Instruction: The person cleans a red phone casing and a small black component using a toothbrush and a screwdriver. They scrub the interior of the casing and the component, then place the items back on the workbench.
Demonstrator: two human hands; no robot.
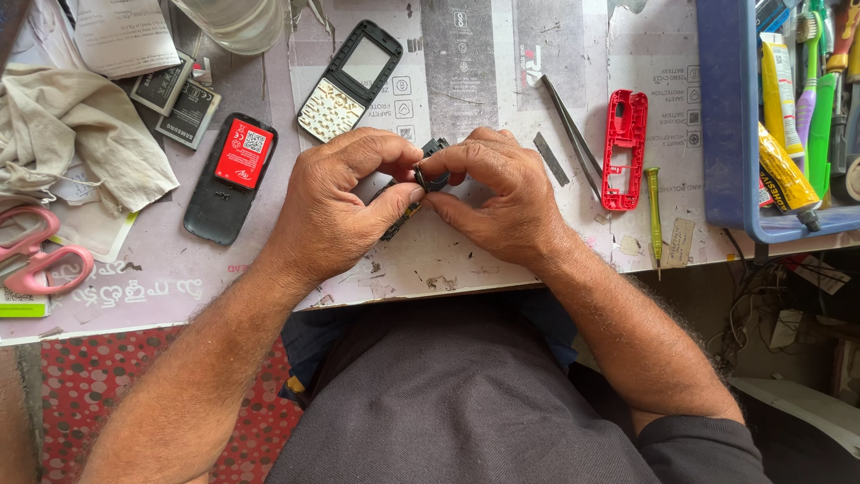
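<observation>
Phone innards, a small dark board [421, 184] with a black part at its upper end, sit pinched between both hands over the near middle of the desk [484, 54], and the work in hand looks like fitting or prising a tiny piece on that board.

Largest first: the desk is covered in printed paper sheets. At its right edge stands a blue tray [726, 116] packed with tubes and brushes. To the left lie a crumpled cloth [72, 134] and pink scissors [36, 251]. A black phone back with a red battery [235, 175] lies just left of the hands, a black front cover with its keypad [351, 81] lies above them, and a red phone frame [624, 148] lies to the right. Smaller still are the tweezers [573, 139] beside the frame and a green screwdriver [655, 215] below it.

The left hand [336, 202] closes thumb and forefinger on the board's left side; the right hand [502, 197] does the same from the right, so each grip is narrow and holding the board. The board runs slantwise between the two grips, its lower end hidden under the left thumb, its upper end showing between the fingertips.

By my judgement, the next move calls for fine, steady fingertip pressure, with the board kept from twisting.
</observation>
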